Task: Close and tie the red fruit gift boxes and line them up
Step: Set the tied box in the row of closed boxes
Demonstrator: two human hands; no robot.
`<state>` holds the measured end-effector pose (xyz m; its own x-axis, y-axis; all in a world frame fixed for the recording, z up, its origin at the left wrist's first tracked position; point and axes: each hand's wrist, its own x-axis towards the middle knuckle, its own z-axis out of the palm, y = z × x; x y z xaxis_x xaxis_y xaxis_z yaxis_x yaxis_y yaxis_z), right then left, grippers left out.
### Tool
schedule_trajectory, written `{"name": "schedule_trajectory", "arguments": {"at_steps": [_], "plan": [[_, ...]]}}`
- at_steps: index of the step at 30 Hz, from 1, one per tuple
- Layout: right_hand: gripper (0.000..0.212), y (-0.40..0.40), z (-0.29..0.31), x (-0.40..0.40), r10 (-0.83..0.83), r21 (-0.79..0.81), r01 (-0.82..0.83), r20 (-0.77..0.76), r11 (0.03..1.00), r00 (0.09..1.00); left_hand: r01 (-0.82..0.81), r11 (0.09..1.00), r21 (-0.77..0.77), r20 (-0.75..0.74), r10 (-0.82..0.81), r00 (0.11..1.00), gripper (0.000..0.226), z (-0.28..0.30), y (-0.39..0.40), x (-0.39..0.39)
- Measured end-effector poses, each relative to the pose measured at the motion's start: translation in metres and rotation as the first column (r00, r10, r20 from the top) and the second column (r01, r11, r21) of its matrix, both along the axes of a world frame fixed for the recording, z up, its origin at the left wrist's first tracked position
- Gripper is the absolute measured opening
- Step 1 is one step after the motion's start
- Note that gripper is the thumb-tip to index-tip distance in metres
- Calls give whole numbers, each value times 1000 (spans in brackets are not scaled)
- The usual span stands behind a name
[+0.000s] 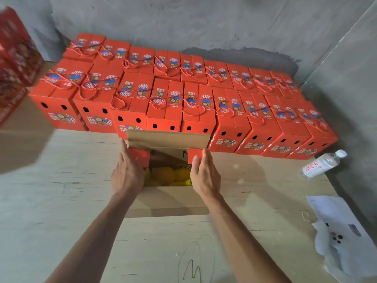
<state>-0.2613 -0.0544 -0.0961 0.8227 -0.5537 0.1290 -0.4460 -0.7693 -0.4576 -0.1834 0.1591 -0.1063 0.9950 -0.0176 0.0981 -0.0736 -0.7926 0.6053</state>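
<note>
A: Head view: how are the hands set?
B: Both arms reach forward. The left hand (127,176) lies flat, fingers straight, on the left red side flap (140,158) of the open box (169,201); the right hand (206,178), fingers also straight, presses the right flap (193,156).
A: And the box?
B: It sits mid-board on the plywood floor (51,190), touching the front row of tied boxes (165,107). Its far brown flap (167,139) stands up; yellow fruit (169,176) shows inside.
</note>
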Motion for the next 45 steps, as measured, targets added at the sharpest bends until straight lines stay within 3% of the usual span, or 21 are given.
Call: {"name": "schedule_trajectory", "arguments": {"at_steps": [4, 11, 15, 18, 21, 24, 29, 35, 37, 42, 45], "plan": [[75, -3, -2, 3, -27, 36, 27, 2, 999, 1000, 20, 997, -78, 71, -14, 997, 88, 6, 4, -3], [92, -6, 0, 0, -44, 196, 23, 103, 980, 994, 4, 970, -242, 95, 19, 995, 77, 9, 9, -5], [79, -9, 1, -5, -34, 334, -31, 185, 942, 982, -10, 946, -324, 8, 14, 1000, 61, 5, 12, -3], [94, -10, 1, -7, -67, 442, -27, 196, 897, 978, 99, 945, -313, -5, -105, 994, 75, 4, 17, -3], [109, -16, 0, -13, 25, 471, -114, 191, 875, 981, 157, 953, -259, -68, -180, 981, 98, 6, 20, -4], [118, -22, -1, -19, 117, 451, -181, 167, 874, 979, 219, 961, -171, -67, -233, 970, 92, 10, 22, -7], [89, -20, -3, -15, 126, 416, -182, 157, 891, 979, 213, 967, -138, -2, -215, 977, 52, 11, 19, -5], [78, -31, 10, -5, 160, 317, -177, 80, 932, 984, 157, 982, -102, -131, -170, 977, 62, 23, 16, 9], [80, -36, 20, 2, 186, 235, -173, -38, 956, 982, 145, 987, -70, -150, -155, 976, 62, 28, 15, 12], [72, -62, 63, 21, 169, -152, -242, -383, 958, 908, 69, 994, -89, -175, -84, 981, 71, 27, 16, 7], [65, -73, 87, 27, 182, -139, -235, -313, 962, 932, 59, 993, -101, -177, -76, 981, 74, 19, 16, 2]]}}
